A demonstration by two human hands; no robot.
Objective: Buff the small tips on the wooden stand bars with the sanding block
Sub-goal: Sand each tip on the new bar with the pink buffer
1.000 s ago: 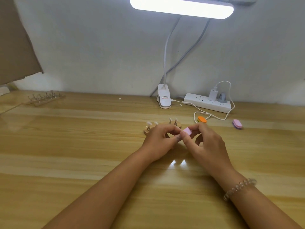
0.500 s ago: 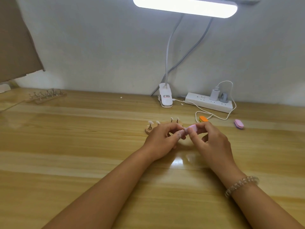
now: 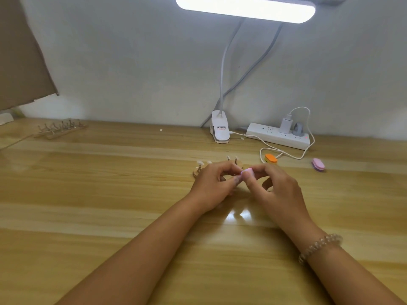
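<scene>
We work mid-worktop (image 3: 110, 194), with broad wood to our left and toward us. Our left hand (image 3: 211, 186) curls over the wooden stand bar (image 3: 196, 172), gripping it. The bar runs left to right, with its small tips (image 3: 228, 158) upright. Our right hand (image 3: 279, 190) pinches the pink sanding block (image 3: 247, 172) beside the left fingertips. An orange block (image 3: 271, 159) and a power strip (image 3: 277, 137) lie behind.

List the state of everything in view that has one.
Lamp: on.
Right hand: pinching sanding block.
Left hand: fingers curled over wooden stand bar; grip hidden.
Tips: upright on bar.
Orange block: lying on table, untouched.
Spare pink block: lying on table, untouched.
Charger: plugged into power strip.
Far stand: idle, back left.
</scene>
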